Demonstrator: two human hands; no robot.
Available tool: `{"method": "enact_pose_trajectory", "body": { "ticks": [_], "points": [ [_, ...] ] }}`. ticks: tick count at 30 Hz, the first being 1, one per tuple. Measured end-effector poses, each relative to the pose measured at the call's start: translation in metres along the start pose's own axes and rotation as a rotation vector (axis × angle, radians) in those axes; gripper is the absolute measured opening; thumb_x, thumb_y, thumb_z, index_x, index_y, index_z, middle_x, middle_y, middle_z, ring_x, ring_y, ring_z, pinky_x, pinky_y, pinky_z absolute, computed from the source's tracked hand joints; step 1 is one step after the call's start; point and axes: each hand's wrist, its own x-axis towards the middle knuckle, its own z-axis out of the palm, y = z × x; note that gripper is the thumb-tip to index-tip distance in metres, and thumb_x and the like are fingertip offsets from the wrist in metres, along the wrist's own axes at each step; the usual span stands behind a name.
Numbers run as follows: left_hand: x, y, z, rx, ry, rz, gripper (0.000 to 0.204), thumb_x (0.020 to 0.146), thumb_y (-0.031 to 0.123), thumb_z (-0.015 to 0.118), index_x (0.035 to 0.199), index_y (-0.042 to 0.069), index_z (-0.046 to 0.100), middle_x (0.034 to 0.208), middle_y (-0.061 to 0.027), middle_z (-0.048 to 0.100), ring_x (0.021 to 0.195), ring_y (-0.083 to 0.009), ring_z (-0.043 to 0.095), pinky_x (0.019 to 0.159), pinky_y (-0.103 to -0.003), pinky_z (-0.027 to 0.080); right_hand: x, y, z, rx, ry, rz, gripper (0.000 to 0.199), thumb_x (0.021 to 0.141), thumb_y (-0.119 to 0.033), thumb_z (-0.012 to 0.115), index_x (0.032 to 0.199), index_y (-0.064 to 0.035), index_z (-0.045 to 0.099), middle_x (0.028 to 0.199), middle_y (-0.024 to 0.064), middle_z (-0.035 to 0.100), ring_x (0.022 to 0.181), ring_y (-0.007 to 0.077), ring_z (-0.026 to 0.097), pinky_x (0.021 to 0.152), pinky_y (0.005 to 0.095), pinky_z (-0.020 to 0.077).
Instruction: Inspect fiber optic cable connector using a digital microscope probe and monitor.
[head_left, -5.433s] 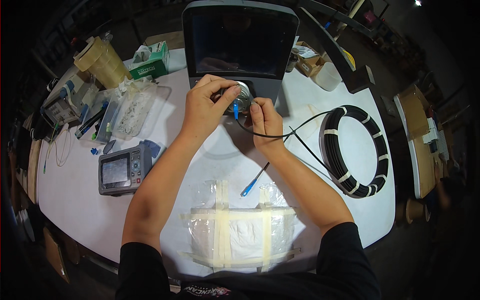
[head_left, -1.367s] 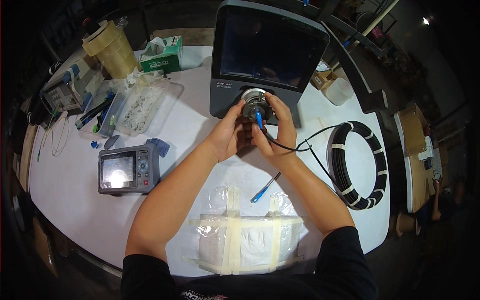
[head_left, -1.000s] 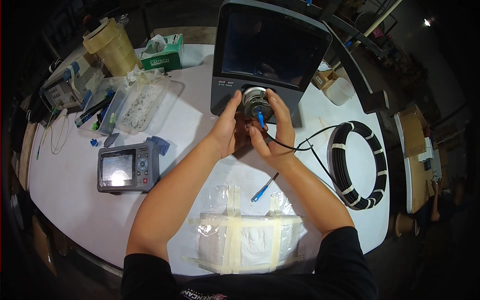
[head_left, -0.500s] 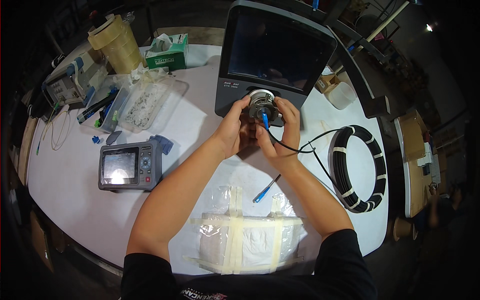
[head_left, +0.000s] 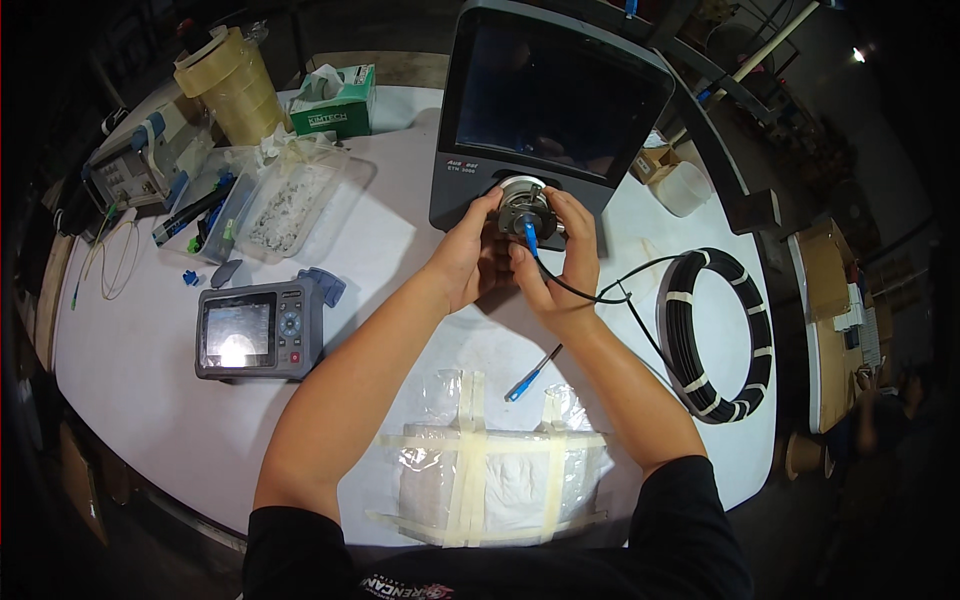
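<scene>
My left hand (head_left: 468,250) and my right hand (head_left: 563,262) are closed around a round metal connector holder (head_left: 522,203) on the front of a dark grey instrument with a large screen (head_left: 550,95). A blue fiber connector (head_left: 531,236) sits at the holder's middle, pointing into it. From its rear a black cable (head_left: 575,292) curves under my right hand toward a taped coil of black cable (head_left: 678,325). The fingers behind the holder are partly hidden. The cable's other blue connector (head_left: 520,387) lies loose on the table between my forearms.
A handheld tester (head_left: 258,332) lies at left, near clear plastic bins (head_left: 300,215). Behind them stand a green wipes box (head_left: 338,105), tape rolls (head_left: 232,85) and a bench device (head_left: 135,168). A taped plastic-covered pad (head_left: 515,485) lies nearest me; a white tub (head_left: 684,190) stands at right.
My right fingertips have shifted slightly upward on the metal holder, and the holder's front looks slightly turned. The blue connector stays in it; the rest is nearly unchanged.
</scene>
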Motion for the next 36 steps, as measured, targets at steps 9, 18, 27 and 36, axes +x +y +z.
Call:
{"method": "enact_pose_trajectory", "body": {
  "ticks": [9,18,27,36],
  "points": [
    [-0.003,-0.001,-0.004,-0.107,-0.207,0.022,0.058,0.108,0.061,0.039,0.131,0.012,0.063,0.107,-0.0067,0.070,0.096,-0.0190,0.068,0.091,-0.039,0.059,0.002,0.002,0.003,0.043,0.044,-0.060,0.071,0.079,-0.003,0.077,0.145,-0.0008,0.050,0.142,0.0231,0.057,0.129,0.0402,0.058,0.107,0.0444,0.0493],
    [-0.008,0.002,0.012,0.061,0.050,0.028,0.076,0.101,0.078,0.040,0.127,0.011,0.064,0.100,-0.0046,0.067,0.091,-0.0160,0.068,0.085,-0.039,0.060,-0.003,0.004,-0.003,0.007,0.043,0.052,0.072,0.079,-0.005,0.078,0.145,0.0005,0.050,0.141,0.0236,0.057,0.127,0.0400,0.059,0.107,0.0445,0.0490],
    [0.006,-0.008,-0.008,-0.078,-0.198,0.059,0.064,0.107,0.067,0.039,0.131,0.014,0.063,0.113,-0.0090,0.072,0.102,-0.0227,0.072,0.094,-0.039,0.058,0.001,0.006,-0.002,0.053,0.022,-0.029,0.073,0.077,-0.003,0.078,0.145,-0.0002,0.050,0.141,0.0231,0.058,0.128,0.0393,0.058,0.106,0.0444,0.0498],
    [-0.005,-0.004,-0.002,0.049,-0.037,0.049,0.067,0.103,0.073,0.043,0.123,0.013,0.064,0.099,-0.0031,0.066,0.091,-0.0143,0.067,0.091,-0.037,0.057,-0.003,0.000,-0.005,0.015,0.023,0.103,0.073,0.077,-0.003,0.077,0.144,-0.0012,0.051,0.142,0.0239,0.056,0.127,0.0393,0.059,0.105,0.0431,0.0499]
  ]
}}
